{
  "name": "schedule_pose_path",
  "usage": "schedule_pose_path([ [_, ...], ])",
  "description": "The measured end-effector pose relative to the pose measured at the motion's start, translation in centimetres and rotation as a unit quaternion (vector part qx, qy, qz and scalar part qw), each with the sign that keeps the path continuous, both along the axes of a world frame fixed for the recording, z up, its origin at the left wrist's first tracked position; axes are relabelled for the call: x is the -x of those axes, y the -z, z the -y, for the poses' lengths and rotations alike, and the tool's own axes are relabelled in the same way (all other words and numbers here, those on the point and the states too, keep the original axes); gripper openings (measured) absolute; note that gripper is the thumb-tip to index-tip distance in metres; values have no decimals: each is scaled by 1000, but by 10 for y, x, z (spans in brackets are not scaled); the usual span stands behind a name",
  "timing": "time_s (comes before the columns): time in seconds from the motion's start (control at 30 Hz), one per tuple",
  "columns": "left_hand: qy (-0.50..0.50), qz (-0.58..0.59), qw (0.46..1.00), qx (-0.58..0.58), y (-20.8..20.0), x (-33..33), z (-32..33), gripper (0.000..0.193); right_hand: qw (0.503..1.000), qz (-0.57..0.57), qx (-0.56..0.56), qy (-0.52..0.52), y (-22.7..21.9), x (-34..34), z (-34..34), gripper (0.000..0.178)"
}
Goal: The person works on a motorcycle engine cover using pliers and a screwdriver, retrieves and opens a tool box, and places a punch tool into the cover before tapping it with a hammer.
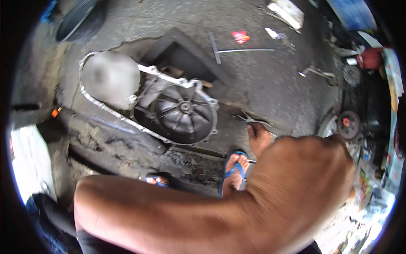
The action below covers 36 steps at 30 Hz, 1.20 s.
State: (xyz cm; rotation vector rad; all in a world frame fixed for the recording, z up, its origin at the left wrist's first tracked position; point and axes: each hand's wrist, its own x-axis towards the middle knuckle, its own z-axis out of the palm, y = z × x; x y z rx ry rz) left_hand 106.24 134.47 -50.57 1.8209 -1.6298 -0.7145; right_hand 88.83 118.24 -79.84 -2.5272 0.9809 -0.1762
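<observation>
Across the lower part of the head view stretches my left forearm, close up. My left hand (pixel 302 178) shows its back, with the knuckles bent and the fingers curled out of sight. Whether it holds anything is hidden. Beyond it, near the ground, my right hand (pixel 260 139) has its fingers closed at small metal pliers (pixel 250 118). The rest of the right arm is hidden behind my left hand. Left of the pliers lies a large metal gearbox housing (pixel 148 70) with a ribbed, bowl-like section (pixel 184 108). A smeared pale patch covers its far-left part.
A dark rectangular tray (pixel 186 55) lies behind the housing, with a T-handle wrench (pixel 245 50) to its right. A black basin (pixel 80 19) stands at far left. Machine parts with a wheel (pixel 349 125) line the right. My sandaled foot (pixel 237 167) is near my right hand.
</observation>
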Motion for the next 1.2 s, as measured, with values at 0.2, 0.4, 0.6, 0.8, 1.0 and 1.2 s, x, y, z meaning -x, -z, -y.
schedule_pose_path([
  [0.2,-539,72,819,180,87,-113,-120,24,926,1,-375,-40,-39,-4,-49,36],
  [0.4,-735,-72,671,67,206,-213,-265,72,849,84,-498,-154,-60,-61,-89,70],
  [0.6,-748,144,638,117,203,-213,-234,55,912,28,-361,-191,-56,-65,-69,78],
  [0.8,-411,206,881,109,98,-170,-48,35,939,75,-335,7,-48,-29,2,39],
  [1.0,-52,235,931,-273,146,-179,159,63,931,167,-292,143,-24,-42,96,27],
  [1.2,-174,259,870,-381,246,-226,260,117,939,202,-237,146,-27,-108,178,22],
])
